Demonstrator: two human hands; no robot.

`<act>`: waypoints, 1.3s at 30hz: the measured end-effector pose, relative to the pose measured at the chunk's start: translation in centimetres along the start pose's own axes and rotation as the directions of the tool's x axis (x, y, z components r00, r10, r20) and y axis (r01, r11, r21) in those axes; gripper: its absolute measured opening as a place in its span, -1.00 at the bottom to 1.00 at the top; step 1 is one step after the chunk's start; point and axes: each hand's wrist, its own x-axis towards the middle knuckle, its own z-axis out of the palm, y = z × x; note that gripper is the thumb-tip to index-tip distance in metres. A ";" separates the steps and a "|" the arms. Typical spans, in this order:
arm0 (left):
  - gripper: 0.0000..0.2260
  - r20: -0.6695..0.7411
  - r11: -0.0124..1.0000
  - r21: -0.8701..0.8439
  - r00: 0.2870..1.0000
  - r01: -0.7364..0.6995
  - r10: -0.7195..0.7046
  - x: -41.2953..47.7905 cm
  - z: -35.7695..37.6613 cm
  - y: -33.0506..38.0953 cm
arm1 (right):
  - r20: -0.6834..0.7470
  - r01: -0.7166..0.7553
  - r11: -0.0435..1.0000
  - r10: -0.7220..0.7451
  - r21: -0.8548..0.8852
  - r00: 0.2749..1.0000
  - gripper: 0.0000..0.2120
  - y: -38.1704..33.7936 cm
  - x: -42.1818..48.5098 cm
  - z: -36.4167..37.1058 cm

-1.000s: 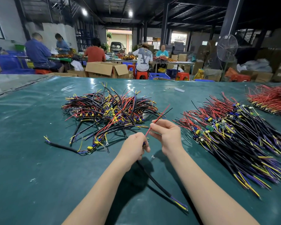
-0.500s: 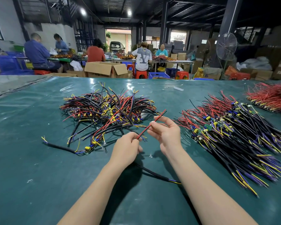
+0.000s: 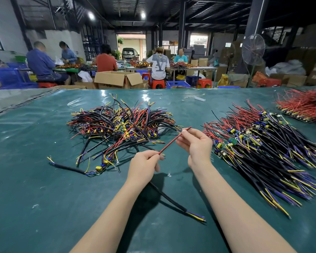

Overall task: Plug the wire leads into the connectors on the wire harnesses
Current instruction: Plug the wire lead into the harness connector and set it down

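The black cable (image 3: 171,199) is running out from under the left hand (image 3: 144,167), whose fingers are pinching the lower end of the red lead (image 3: 170,144). The right hand (image 3: 196,143), having slid farther up than half a second ago, is pinching the lead near its tip. The lead is stretching between the two hands, in front of the tangled harness pile (image 3: 120,125).
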 end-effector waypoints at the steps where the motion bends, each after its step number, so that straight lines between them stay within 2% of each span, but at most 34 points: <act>1: -0.70 0.013 1.000 -0.011 1.000 0.007 -0.006 0.0 -0.1 0.0 | -0.005 -0.006 1.000 0.006 0.015 1.000 -0.77 0.0 0.0 0.0; 5: -0.70 0.100 0.997 -0.074 0.995 0.015 -0.007 -0.1 -0.2 0.3 | -0.033 -0.003 1.000 0.004 0.024 0.999 -0.77 -0.3 0.3 -0.3; 8: -0.67 0.227 0.975 -0.202 0.973 0.091 -0.044 -0.3 -0.4 0.7 | -0.067 0.053 0.996 -0.058 -0.072 0.996 -0.75 -0.4 0.5 -0.6; 11: -0.63 0.353 0.957 -0.253 0.935 0.142 -0.046 -0.2 -0.3 0.9 | -0.102 0.091 0.988 -0.104 -0.127 0.989 -0.75 -0.5 0.8 -1.0; 15: -0.68 0.377 0.941 -0.281 0.923 0.189 -0.074 -0.3 -0.1 0.7 | -0.137 0.041 0.998 -0.047 -0.050 0.989 -0.75 -0.8 0.9 -1.3; 17: -0.75 0.380 0.903 -0.366 0.922 0.224 -0.075 -0.2 -0.2 0.3 | -0.052 -0.092 0.996 0.092 0.003 0.994 -0.65 -0.8 0.8 -1.1; 19: -0.80 0.369 0.846 -0.469 0.926 0.253 -0.072 -0.1 -0.4 0.1 | 0.096 -0.256 0.963 0.263 -0.079 0.960 -0.53 -0.6 0.6 -0.9; 20: -0.81 0.359 0.822 -0.507 0.931 0.259 -0.072 -0.1 -0.6 0.1 | 0.183 -0.303 0.936 0.335 -0.180 0.924 -0.55 -0.4 0.4 -0.8; 22: -0.80 0.347 0.789 -0.557 0.936 0.259 -0.062 0.0 -0.8 0.2 | 0.362 -0.297 0.883 0.427 -0.363 0.828 -0.75 0.2 -0.2 -0.6; 23: -0.79 0.354 0.784 -0.565 0.934 0.256 -0.049 0.0 -1.0 0.2 | 0.425 -0.284 0.870 0.453 -0.404 0.784 -0.85 0.5 -0.5 -0.4; 25: -0.76 0.377 0.784 -0.565 0.926 0.257 -0.031 0.0 -1.2 0.2 | 0.463 -0.283 0.851 0.487 -0.441 0.741 -0.85 1.0 -1.0 -0.2; 29: -0.80 0.411 0.783 -0.552 0.911 0.286 -0.043 0.0 -1.2 0.1 | 0.429 -0.256 0.838 0.480 -0.482 0.765 -0.81 1.5 -1.4 0.2; 35: -0.83 0.372 0.840 -0.484 0.926 0.248 -0.059 0.0 -0.8 -0.1 | 0.402 -0.167 0.858 0.388 -0.485 0.829 -0.81 1.7 -1.5 0.3; 39: -0.83 0.459 0.828 -0.483 0.888 0.286 -0.038 -0.2 -0.9 0.0 | 0.275 -0.208 0.898 0.328 -0.388 0.904 -0.80 1.4 -1.0 0.1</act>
